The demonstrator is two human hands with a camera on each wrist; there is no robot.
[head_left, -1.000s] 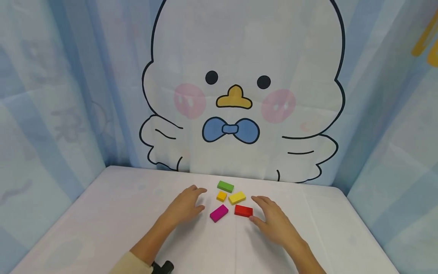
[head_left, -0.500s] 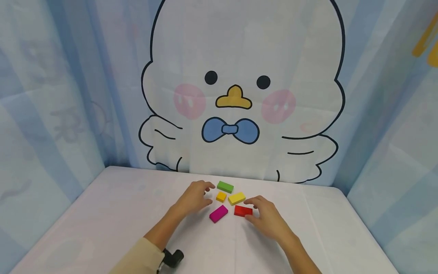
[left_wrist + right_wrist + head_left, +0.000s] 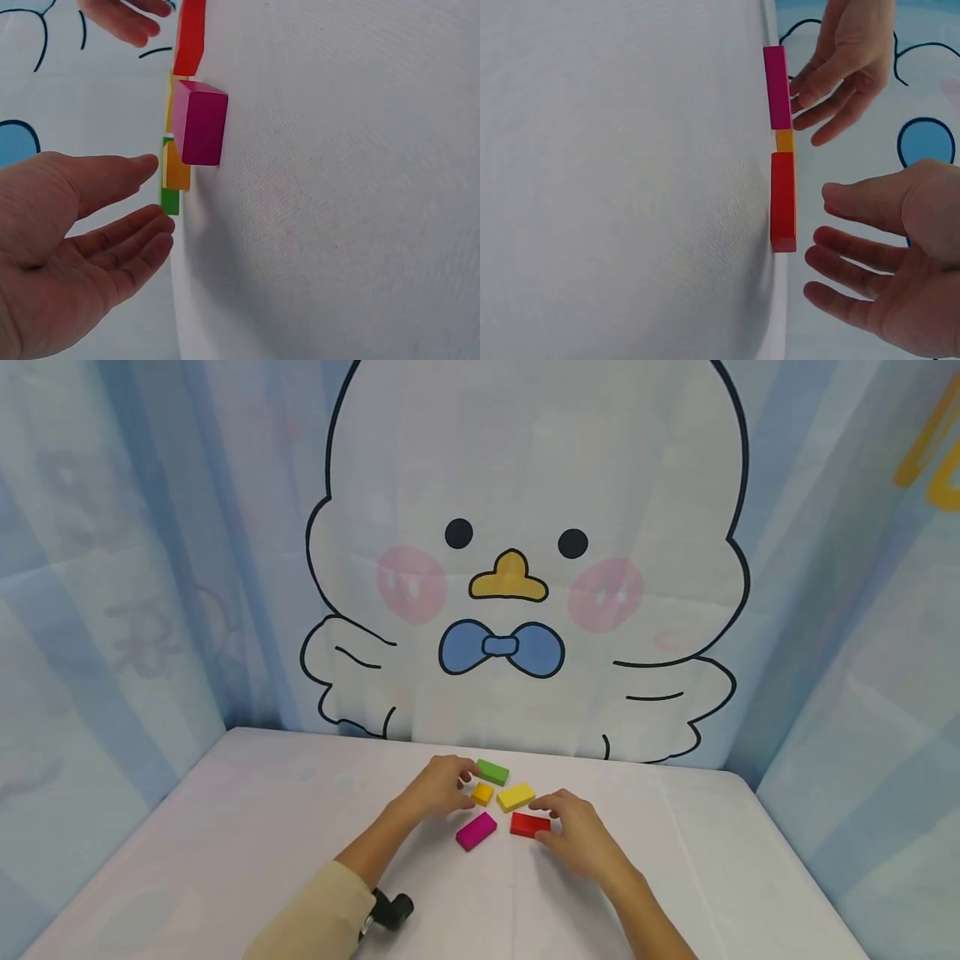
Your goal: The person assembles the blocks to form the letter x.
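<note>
Several small coloured blocks lie grouped on the white table. My left hand (image 3: 437, 787) hovers at their left side, thumb and fingers apart. Its fingertips come close to the green block (image 3: 492, 772) and the orange block (image 3: 482, 794), the smallest one. In the left wrist view nothing sits between that thumb and the fingers (image 3: 139, 240). My right hand (image 3: 585, 837) is at the right, its fingers loosely bent beside the red block (image 3: 528, 825) and the yellow block (image 3: 516, 797). The right wrist view shows its palm bare. Nearest to me lies a magenta block (image 3: 476, 832).
The white cloth-like tabletop (image 3: 300, 827) reaches back to a curtain (image 3: 510, 710) printed with a cartoon bird. More curtain hangs at both sides. A black device (image 3: 392, 910) is strapped at my left wrist, by the beige sleeve (image 3: 315, 914).
My left hand has moved right and slightly farther away, up to the orange and green blocks. The right hand has shifted a little left over the red block's end. The blocks stay put.
</note>
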